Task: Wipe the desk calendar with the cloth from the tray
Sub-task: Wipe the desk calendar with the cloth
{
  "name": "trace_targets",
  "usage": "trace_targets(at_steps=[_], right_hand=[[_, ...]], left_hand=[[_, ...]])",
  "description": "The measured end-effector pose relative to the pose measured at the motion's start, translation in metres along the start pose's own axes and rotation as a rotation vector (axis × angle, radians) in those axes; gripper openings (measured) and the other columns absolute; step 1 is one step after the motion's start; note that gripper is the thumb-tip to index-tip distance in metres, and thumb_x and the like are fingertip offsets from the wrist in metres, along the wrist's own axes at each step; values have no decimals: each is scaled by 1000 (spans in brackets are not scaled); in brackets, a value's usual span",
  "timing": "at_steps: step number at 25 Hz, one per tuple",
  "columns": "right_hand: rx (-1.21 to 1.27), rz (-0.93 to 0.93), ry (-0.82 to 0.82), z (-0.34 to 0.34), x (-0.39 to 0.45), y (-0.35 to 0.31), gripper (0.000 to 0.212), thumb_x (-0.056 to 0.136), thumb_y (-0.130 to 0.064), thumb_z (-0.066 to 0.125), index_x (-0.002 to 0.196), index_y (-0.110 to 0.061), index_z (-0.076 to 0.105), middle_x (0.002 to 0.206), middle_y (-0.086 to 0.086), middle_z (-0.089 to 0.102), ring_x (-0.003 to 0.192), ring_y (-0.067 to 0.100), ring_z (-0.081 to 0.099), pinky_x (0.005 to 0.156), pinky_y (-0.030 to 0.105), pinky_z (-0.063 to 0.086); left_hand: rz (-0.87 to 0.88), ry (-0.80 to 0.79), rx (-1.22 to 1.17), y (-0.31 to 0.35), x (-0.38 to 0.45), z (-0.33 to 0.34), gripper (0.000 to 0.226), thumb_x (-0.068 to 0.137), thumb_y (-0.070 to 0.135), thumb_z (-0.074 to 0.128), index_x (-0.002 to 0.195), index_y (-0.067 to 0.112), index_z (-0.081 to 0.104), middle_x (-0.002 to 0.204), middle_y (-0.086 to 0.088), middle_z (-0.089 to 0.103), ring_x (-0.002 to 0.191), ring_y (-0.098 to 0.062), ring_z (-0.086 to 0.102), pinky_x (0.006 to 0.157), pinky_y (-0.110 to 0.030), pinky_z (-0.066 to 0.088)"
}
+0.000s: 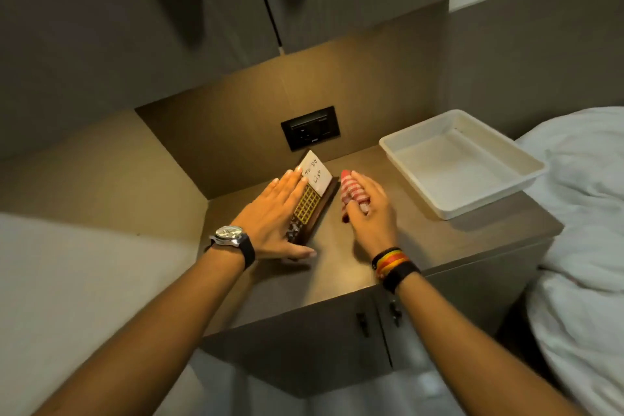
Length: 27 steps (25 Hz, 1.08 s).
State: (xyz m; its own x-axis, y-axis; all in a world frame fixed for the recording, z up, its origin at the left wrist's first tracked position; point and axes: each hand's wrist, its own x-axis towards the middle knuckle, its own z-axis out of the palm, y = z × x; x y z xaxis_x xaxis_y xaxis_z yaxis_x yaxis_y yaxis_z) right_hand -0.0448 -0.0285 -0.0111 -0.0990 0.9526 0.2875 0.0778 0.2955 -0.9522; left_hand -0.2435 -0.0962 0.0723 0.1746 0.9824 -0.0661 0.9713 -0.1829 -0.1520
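Observation:
The desk calendar (312, 204), a dark wooden stand with a gold grid and a white "To Do List" card, sits on the brown cabinet top (337, 270). My left hand (270, 213) lies flat against its left side, fingers spread, thumb at its front end. My right hand (371, 213) holds a folded red-and-white striped cloth (353, 194) just right of the calendar, close to its right edge. The white tray (422, 186) stands empty at the back right.
A black wall socket (310, 128) sits on the back panel behind the calendar. A bed with white bedding (584, 213) borders the cabinet on the right. Two cabinet door handles (378, 317) show below the front edge. Closed overhead cupboards hang above.

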Motion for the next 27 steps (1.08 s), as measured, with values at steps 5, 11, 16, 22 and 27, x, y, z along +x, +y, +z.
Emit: trace_targets(at_steps=[5,11,16,22,27], right_hand=[[115,139,50,82,-66,-3,48,98,-19,63,145,-25,57,141,-2,59,127,12,59,103,33,55],[63,136,15,126,-60,4,52,99,-19,60,150,-29,51,150,0,52,135,13,53,110,38,51],[-58,130,-108,148,-67,15,60,102,-28,58,158,-32,38,165,0,35,149,18,38,115,29,38],[-116,98,-53,154,-54,18,57,100,-19,55,153,-36,44,159,-3,39,145,17,42,114,40,48],[-215,-73,-200,141,-88,29,63,98,-6,55,155,-29,44,160,-1,40,150,16,36,123,38,35]], left_hand=[[10,-91,11,-59,-21,20,156,55,88,71,159,17,-20,166,-5,-28,153,-20,-23,125,-36,-7],[44,-119,-36,-76,3,36,161,53,62,92,159,12,-19,168,-8,-24,154,-21,-21,126,-37,-4],[40,-43,-213,-79,16,64,149,63,42,93,160,14,-17,170,-7,-19,158,-23,-7,125,-45,27],[90,6,-383,-85,16,73,152,65,36,93,157,15,-26,171,-6,-15,158,-27,4,118,-37,32],[94,17,-428,-85,15,77,152,66,39,92,156,13,-28,172,-9,-14,157,-29,13,115,-37,35]])
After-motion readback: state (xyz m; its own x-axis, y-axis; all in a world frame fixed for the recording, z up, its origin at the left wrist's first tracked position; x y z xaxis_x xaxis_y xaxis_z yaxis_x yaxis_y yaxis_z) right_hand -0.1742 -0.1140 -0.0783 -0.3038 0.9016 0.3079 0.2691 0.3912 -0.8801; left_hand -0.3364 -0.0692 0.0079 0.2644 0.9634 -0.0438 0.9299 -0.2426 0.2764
